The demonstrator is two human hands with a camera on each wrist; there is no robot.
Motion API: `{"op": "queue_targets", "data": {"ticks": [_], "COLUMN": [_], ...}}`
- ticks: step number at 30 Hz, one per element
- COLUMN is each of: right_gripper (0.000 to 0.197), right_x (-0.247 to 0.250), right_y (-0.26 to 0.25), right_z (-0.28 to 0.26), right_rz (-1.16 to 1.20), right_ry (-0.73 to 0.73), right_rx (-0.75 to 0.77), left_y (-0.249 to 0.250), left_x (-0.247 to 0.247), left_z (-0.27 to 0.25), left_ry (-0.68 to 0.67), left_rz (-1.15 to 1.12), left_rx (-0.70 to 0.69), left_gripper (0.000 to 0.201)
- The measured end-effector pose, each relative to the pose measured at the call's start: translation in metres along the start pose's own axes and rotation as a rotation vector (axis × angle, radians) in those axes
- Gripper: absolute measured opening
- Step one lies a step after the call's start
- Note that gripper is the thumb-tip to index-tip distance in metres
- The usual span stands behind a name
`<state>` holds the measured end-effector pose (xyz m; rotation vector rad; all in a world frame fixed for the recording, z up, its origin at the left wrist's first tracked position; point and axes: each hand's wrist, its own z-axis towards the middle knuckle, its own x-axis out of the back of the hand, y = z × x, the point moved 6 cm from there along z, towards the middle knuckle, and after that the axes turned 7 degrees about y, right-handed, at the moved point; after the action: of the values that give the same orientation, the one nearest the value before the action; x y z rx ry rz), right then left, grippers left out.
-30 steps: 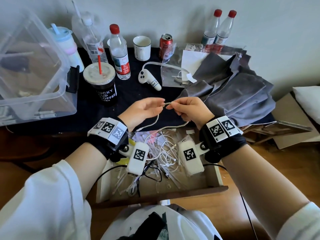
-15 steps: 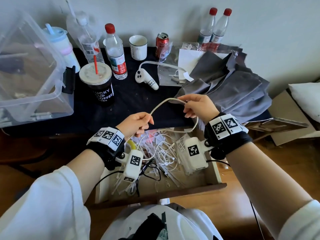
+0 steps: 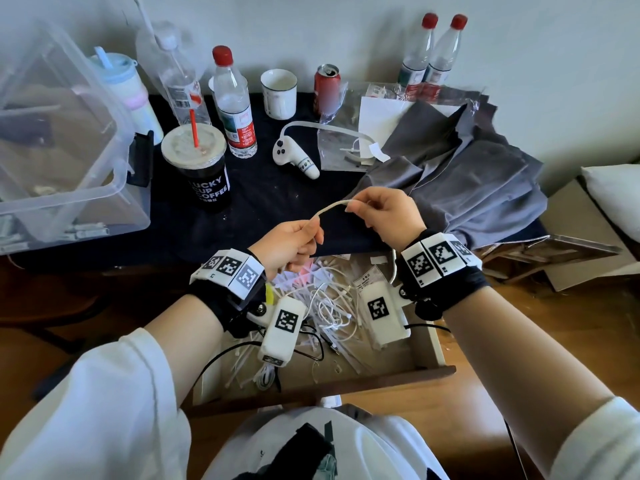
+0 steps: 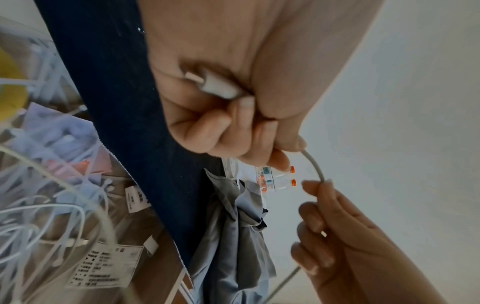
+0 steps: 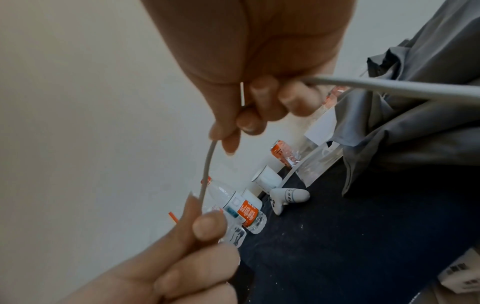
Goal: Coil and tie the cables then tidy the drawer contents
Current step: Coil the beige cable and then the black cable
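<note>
A: Nearest us we see the open drawer point(image 3: 437, 344), pulled out from under the desk and full of tangled white cables point(image 3: 329, 311) and cable ties point(image 3: 242, 362). Both wrist cameras hang over it and hide part of the heap.

B: Just above the drawer's far edge we hold one white cable point(image 3: 329, 206) between both hands. Its taut span runs from lower left up to the right in a shallow arch.

A: Our left hand point(image 3: 289, 244) has thumb and forefinger pinched together on the cable. In the left wrist view the other fingers curl over a white plug point(image 4: 215, 85) tucked in the palm.

B: Our right hand point(image 3: 388, 213) pinches the cable's higher end at the fingertips point(image 5: 228, 142), with the remaining fingers curled in. From there the cable drops behind the right wrist toward the drawer, and we cannot see where it ends.

A: Beyond the drawer, on the dark desk cloth point(image 3: 263, 188), we see a white controller point(image 3: 294, 157), a coffee cup point(image 3: 201, 168) and bottles.

B: Right of the controller lies crumpled grey fabric point(image 3: 467, 174); what it covers is hidden.
</note>
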<state>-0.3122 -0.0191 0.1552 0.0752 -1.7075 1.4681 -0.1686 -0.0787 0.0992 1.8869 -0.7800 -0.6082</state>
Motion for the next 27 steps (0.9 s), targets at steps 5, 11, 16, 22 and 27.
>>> {"op": "queue_targets", "data": {"ticks": [5, 11, 16, 22, 27], "right_gripper": [0.009, 0.014, 0.015, 0.022, 0.022], "right_x": [0.006, 0.014, 0.025, -0.003, -0.041], "right_y": [0.001, -0.005, -0.009, 0.004, -0.004], "right_z": [0.003, 0.003, 0.005, 0.003, -0.019], "right_rz": [0.035, 0.145, 0.220, -0.026, -0.080], "right_ry": [0.118, 0.222, 0.333, 0.099, -0.227], "right_rx": [0.010, 0.024, 0.031, 0.015, 0.045], "left_y": [0.007, 0.012, 0.013, 0.057, 0.073], "left_x": [-0.006, -0.010, -0.018, -0.031, -0.024], "left_z": [-0.001, -0.004, -0.010, -0.019, -0.010], "left_ry": [0.012, -0.066, -0.068, -0.098, 0.012], "left_rz": [-0.163, -0.077, -0.059, -0.333, -0.408], "left_rx": [0.010, -0.047, 0.032, -0.182, -0.292], "left_gripper": [0.040, 0.033, 0.049, 0.036, 0.026]}}
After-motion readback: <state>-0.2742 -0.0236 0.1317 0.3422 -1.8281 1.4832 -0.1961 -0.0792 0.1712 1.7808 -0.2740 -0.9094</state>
